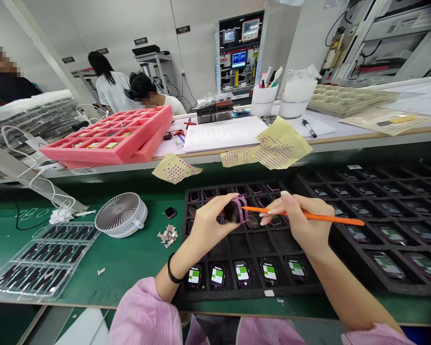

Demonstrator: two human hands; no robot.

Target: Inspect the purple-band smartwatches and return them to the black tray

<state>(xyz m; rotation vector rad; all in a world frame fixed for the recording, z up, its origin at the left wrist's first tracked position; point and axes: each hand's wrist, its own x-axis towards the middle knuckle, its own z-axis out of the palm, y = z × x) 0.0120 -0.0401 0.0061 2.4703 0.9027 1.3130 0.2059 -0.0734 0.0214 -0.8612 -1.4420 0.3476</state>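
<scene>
My left hand grips a purple smartwatch case by its edges, holding it tilted above the black foam tray. A slim orange stick is pinched in my right hand. Its pointed tip touches or nearly touches the side of the case; I cannot tell which. Below my hands, the tray's front row holds several watches with lit green-and-white screens. More dark watch cases sit in its rear pockets, partly hidden by my hands.
Left of the tray are a small white fan, a loose watch, a pile of small pieces and a clear plastic tray. A second foam tray lies right. Yellow sticker sheets hang from the shelf beside pink foam trays.
</scene>
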